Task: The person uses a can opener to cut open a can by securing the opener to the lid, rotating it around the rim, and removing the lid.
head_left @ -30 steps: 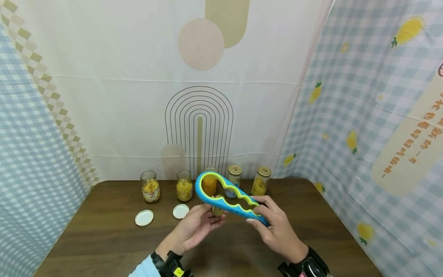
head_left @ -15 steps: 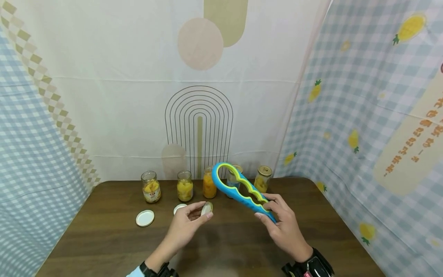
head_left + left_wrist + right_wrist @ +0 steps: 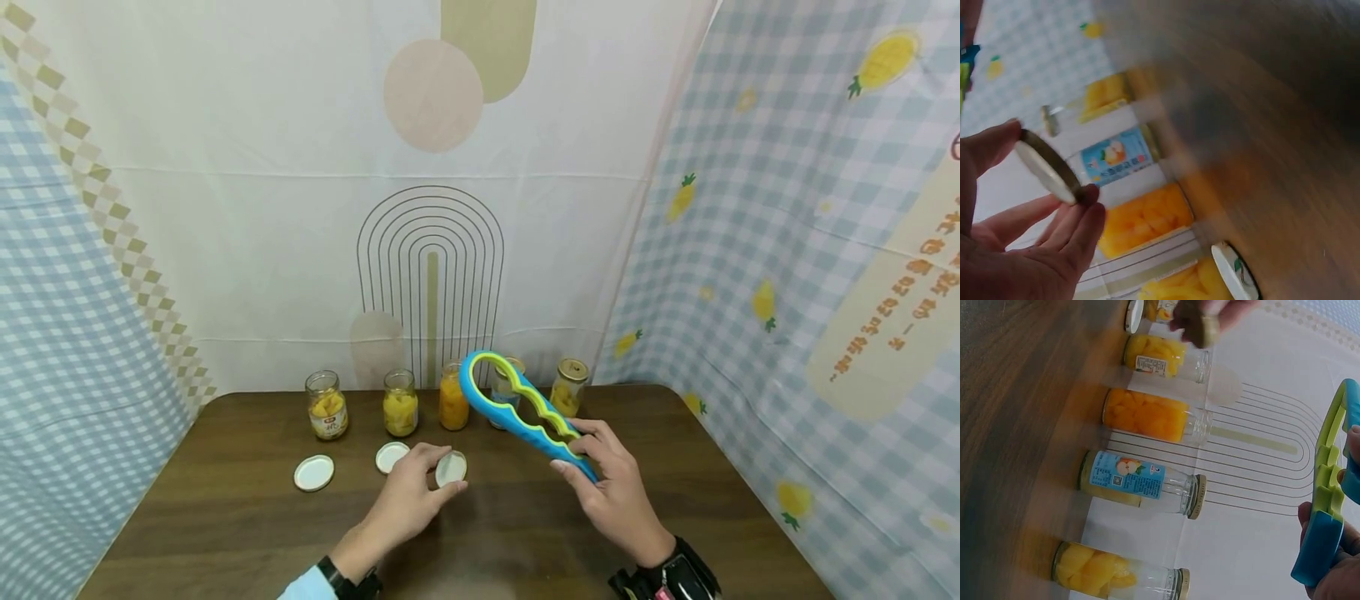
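My left hand (image 3: pixel 408 496) pinches a jar lid (image 3: pixel 451 469) by its edge, the pale inner side turned toward me. In the left wrist view the lid (image 3: pixel 1050 165) sits between thumb and fingertips, gold along its rim. My right hand (image 3: pixel 611 483) grips the handle end of a blue and green jar opener (image 3: pixel 517 417), whose loop points up and left. Behind the hands stands an open jar of orange fruit (image 3: pixel 453 400). The jar opener overlaps a blue-labelled jar (image 3: pixel 1127 475) in the head view; that jar wears a gold lid.
Two open jars of yellow fruit, the far-left jar (image 3: pixel 327 408) and its neighbour (image 3: pixel 400 404), stand at the table's back. In front of them lie two lids, the left lid (image 3: pixel 313 472) and another lid (image 3: pixel 391 457). A lidded jar (image 3: pixel 567 387) stands at the right.
My left hand has drawn the lid away from near the jar opener, turned its pale inside toward me and lowered it slightly. The jar opener has shifted right in my right hand, then stayed put.
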`<state>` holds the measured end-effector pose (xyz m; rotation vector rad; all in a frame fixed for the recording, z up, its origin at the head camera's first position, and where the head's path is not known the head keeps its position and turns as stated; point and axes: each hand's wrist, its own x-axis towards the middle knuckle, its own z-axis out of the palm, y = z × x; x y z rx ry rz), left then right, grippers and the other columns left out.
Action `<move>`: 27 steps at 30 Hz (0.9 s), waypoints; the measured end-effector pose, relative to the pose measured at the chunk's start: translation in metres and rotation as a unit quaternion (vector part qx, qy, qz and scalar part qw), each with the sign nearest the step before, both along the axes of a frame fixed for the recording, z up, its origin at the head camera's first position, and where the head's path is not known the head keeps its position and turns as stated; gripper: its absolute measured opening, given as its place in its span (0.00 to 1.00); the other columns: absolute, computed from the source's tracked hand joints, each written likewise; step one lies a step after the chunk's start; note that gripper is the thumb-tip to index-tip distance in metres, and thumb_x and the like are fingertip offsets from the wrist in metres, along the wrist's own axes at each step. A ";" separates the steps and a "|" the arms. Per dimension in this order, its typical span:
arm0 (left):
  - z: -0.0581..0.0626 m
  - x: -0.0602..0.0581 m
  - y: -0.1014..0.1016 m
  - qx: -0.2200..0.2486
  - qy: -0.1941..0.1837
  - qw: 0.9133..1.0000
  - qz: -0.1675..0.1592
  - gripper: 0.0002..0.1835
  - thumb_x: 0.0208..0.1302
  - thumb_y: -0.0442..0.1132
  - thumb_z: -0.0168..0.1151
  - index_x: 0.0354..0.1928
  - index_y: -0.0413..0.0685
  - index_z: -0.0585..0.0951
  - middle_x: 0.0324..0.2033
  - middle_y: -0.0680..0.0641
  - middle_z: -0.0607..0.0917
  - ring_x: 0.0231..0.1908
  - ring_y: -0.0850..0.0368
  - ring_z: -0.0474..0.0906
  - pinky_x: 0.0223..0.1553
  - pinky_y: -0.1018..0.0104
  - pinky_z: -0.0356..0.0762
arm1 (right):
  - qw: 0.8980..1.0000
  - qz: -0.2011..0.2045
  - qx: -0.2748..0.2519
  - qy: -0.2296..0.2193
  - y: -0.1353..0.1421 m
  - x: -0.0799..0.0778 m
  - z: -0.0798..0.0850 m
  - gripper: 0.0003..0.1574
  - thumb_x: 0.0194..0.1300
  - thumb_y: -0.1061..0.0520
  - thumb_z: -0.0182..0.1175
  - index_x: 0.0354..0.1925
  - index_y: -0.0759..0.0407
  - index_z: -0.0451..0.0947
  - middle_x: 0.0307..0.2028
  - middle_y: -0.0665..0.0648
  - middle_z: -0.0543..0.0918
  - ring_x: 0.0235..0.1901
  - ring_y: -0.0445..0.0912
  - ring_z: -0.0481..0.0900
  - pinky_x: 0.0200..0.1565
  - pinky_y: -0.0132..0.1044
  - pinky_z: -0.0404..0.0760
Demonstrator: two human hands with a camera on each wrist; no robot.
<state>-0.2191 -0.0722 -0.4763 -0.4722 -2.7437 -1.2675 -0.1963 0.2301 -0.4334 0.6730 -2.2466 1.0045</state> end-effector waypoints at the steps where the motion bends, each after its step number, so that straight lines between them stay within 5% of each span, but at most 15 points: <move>1: -0.001 -0.002 0.001 -0.022 -0.003 1.000 -0.007 0.32 0.66 0.49 0.77 0.65 0.35 0.82 0.57 0.39 0.86 0.55 0.44 0.84 0.54 0.48 0.86 | 1.000 0.000 0.000 0.000 0.000 0.000 0.000 0.19 0.63 0.66 0.75 0.39 0.45 0.79 0.61 0.55 0.82 0.53 0.42 0.83 0.47 0.32 0.83; 7: -0.007 -0.017 0.006 -0.154 -0.023 0.986 -0.054 0.28 0.65 0.46 0.78 0.60 0.34 0.85 0.56 0.34 0.86 0.55 0.40 0.85 0.55 0.40 0.84 | 1.000 0.000 -0.001 -0.003 -0.001 0.000 -0.001 0.19 0.63 0.65 0.75 0.39 0.44 0.79 0.60 0.55 0.82 0.53 0.45 0.84 0.47 0.33 0.84; 12: -0.010 -0.024 0.012 -0.236 -0.015 0.970 -0.061 0.19 0.60 0.43 0.81 0.47 0.38 0.89 0.54 0.34 0.86 0.45 0.42 0.88 0.46 0.49 0.88 | 1.000 0.003 -0.003 -0.002 -0.001 0.000 -0.001 0.19 0.63 0.65 0.76 0.39 0.44 0.79 0.60 0.54 0.83 0.53 0.46 0.84 0.47 0.34 0.85; 18: -0.028 -0.033 0.014 -0.269 0.012 0.960 -0.071 0.15 0.58 0.43 0.83 0.34 0.40 0.88 0.37 0.43 0.83 0.36 0.49 0.82 0.39 0.55 0.85 | 1.000 0.006 -0.007 -0.002 -0.001 0.001 -0.001 0.19 0.63 0.65 0.76 0.39 0.43 0.79 0.60 0.54 0.83 0.53 0.47 0.84 0.48 0.31 0.83; 22: -0.030 -0.034 0.015 -0.280 0.004 0.958 -0.069 0.16 0.59 0.45 0.83 0.35 0.40 0.88 0.37 0.43 0.82 0.37 0.48 0.81 0.40 0.54 0.85 | 1.000 0.007 -0.014 -0.002 -0.002 0.002 -0.001 0.20 0.63 0.65 0.76 0.39 0.43 0.79 0.60 0.54 0.83 0.54 0.46 0.84 0.50 0.28 0.82; 23: -0.018 -0.030 0.019 -0.279 -0.014 0.958 -0.060 0.15 0.57 0.43 0.83 0.33 0.39 0.88 0.36 0.42 0.82 0.36 0.47 0.81 0.39 0.52 0.85 | 1.000 0.008 -0.015 -0.001 -0.002 0.003 -0.001 0.20 0.63 0.66 0.76 0.39 0.42 0.79 0.60 0.54 0.83 0.54 0.46 0.84 0.50 0.27 0.82; 27: -0.030 -0.036 0.019 -0.287 -0.017 0.956 -0.053 0.16 0.56 0.45 0.84 0.35 0.40 0.88 0.42 0.38 0.85 0.38 0.45 0.83 0.38 0.50 0.86 | 1.000 0.015 -0.019 -0.003 -0.003 0.003 -0.003 0.20 0.63 0.66 0.76 0.39 0.42 0.79 0.60 0.54 0.83 0.54 0.45 0.84 0.50 0.26 0.81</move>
